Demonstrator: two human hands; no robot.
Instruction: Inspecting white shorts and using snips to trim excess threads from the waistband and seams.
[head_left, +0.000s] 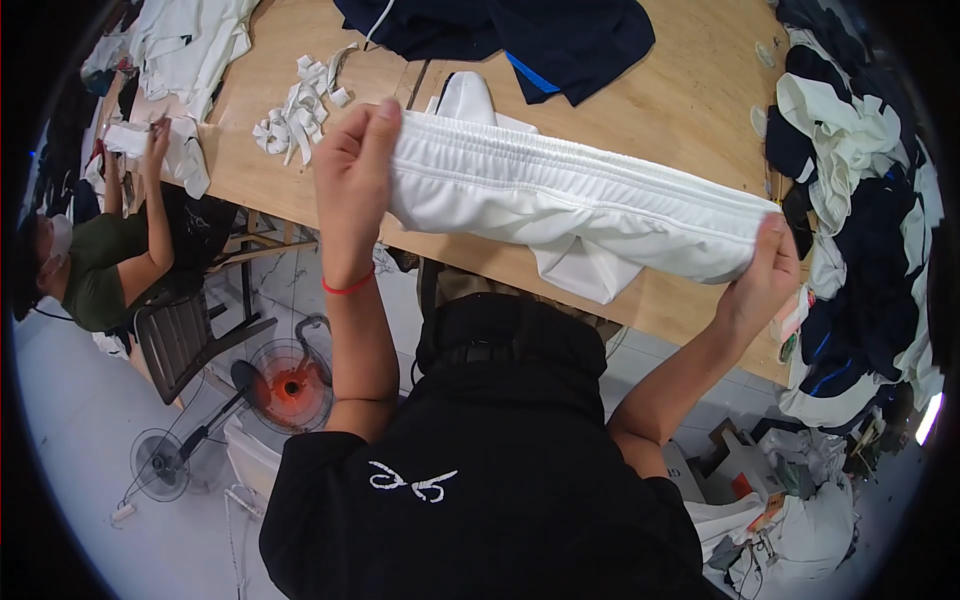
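Note:
Between my two hands a white garment (580, 195) is held stretched out by its gathered elastic waistband, over the near edge of the wooden table. My left hand (355, 165) is closed on the band's left end, thumb on top. At the other end, lower in the picture, my right hand (765, 270) grips the band the same way. Below the band the white cloth hangs in loose folds, and a flap of it drops toward the table edge. Another piece of white cloth with a dark edge (467, 98) lies just behind the band.
Navy garments (590, 40) with a blue stripe lie on the wooden table (700, 110). White cloth scraps (300, 110) sit at its left. Navy and white clothes (850, 220) pile up at right. A co-worker (105, 260) sits at far left near a chair (180, 330) and floor fan (290, 385).

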